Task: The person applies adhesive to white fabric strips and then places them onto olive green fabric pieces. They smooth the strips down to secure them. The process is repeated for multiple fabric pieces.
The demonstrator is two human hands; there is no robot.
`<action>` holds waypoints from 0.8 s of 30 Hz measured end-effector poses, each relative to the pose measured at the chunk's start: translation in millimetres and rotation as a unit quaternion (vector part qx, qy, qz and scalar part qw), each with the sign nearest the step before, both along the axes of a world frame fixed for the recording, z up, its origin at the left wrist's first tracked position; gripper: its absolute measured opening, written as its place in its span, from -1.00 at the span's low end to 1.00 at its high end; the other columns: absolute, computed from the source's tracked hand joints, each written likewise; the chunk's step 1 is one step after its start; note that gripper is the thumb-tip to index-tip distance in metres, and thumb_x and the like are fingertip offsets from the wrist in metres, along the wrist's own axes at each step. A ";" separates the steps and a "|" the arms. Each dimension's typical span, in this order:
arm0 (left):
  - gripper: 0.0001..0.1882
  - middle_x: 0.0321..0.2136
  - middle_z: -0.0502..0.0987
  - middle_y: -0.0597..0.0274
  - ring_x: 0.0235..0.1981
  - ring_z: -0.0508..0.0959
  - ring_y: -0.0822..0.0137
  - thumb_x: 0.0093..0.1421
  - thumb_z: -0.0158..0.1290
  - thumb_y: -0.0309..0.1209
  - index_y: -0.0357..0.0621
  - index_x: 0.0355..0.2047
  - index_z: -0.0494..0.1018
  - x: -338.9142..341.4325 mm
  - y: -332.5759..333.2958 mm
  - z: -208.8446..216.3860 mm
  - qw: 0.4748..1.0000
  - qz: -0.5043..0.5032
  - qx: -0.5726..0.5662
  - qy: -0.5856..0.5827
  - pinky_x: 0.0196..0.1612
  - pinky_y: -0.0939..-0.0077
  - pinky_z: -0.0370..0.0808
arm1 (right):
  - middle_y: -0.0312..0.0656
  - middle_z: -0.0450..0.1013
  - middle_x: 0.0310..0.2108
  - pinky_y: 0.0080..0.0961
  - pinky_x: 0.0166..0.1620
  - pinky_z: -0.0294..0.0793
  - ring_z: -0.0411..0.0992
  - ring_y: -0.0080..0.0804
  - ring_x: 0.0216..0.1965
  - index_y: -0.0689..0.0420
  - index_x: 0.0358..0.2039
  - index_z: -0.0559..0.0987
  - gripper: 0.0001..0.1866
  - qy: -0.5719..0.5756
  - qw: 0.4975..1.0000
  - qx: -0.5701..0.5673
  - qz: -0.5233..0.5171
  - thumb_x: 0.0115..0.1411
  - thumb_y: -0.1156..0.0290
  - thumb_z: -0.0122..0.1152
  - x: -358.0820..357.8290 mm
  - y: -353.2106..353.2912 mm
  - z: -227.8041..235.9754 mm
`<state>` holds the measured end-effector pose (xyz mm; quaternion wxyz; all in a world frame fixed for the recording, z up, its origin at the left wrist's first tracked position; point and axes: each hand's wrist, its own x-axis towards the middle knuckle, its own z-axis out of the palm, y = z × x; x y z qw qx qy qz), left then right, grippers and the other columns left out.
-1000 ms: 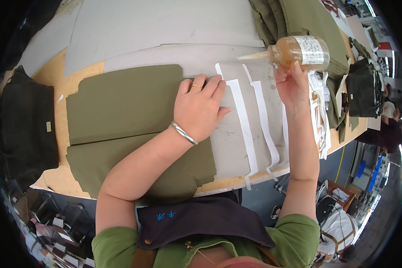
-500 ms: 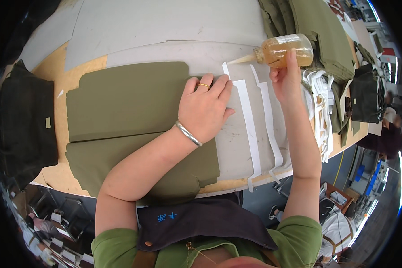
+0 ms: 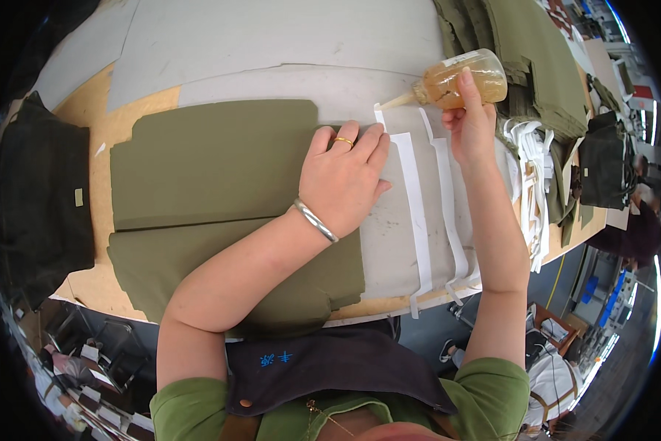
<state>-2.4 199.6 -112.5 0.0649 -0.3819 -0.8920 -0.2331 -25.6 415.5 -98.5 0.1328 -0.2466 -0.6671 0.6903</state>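
Strips lie set out, seemingly unattached, at 3 o'clock from the cloth, left hand spread, right hand gripping a bottle.

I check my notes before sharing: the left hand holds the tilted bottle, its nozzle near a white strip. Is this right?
Not the left hand: the head view shows the right hand holding the tilted bottle, its nozzle near a white strip.

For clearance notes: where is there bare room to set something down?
Widest on the grey sheet, beyond the green cloth; narrower between cloth and the leftmost white strip. Crowded: right, where the right hand holds the bottle by the cloth pile.
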 end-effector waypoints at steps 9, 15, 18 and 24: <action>-0.40 -0.01 0.43 0.38 -0.04 0.38 0.31 -0.11 0.29 -0.20 -0.13 -0.04 0.45 0.2 0.2 0.0 1.000 -0.001 -0.001 -0.002 0.01 0.32 0.27 | -0.30 0.44 -0.44 -0.72 -0.64 0.20 0.26 -0.67 -0.65 0.14 -0.21 0.47 -0.54 0.111 0.976 -0.176 -0.062 0.15 0.00 0.29 -6.3 8.8 5.1; -0.40 -0.01 0.43 0.36 -0.04 0.38 0.30 -0.11 0.30 -0.20 -0.13 -0.04 0.45 0.7 0.0 0.3 1.000 0.001 0.006 -0.006 0.01 0.31 0.27 | -0.27 0.45 -0.47 -0.71 -0.65 0.22 0.27 -0.65 -0.68 0.17 -0.21 0.46 -0.54 0.072 0.997 -0.039 -0.011 0.14 0.03 0.30 0.1 12.3 4.8; -0.40 0.00 0.43 0.35 -0.04 0.38 0.30 -0.12 0.30 -0.20 -0.13 -0.05 0.45 0.6 -0.1 1.0 1.000 0.000 0.004 -0.010 0.01 0.32 0.27 | -0.29 0.44 -0.51 -0.72 -0.64 0.25 0.29 -0.66 -0.67 0.17 -0.26 0.47 -0.57 0.060 0.998 0.001 -0.001 0.17 0.04 0.26 -0.4 4.3 6.2; -0.40 -0.01 0.43 0.36 -0.05 0.38 0.31 -0.12 0.30 -0.21 -0.13 -0.05 0.44 0.6 0.0 -1.1 1.000 0.000 0.007 -0.007 0.01 0.32 0.27 | -0.25 0.45 -0.53 -0.67 -0.65 0.26 0.30 -0.60 -0.70 0.20 -0.28 0.49 -0.53 0.042 0.999 0.025 -0.007 0.06 0.04 0.37 -4.9 2.9 -0.2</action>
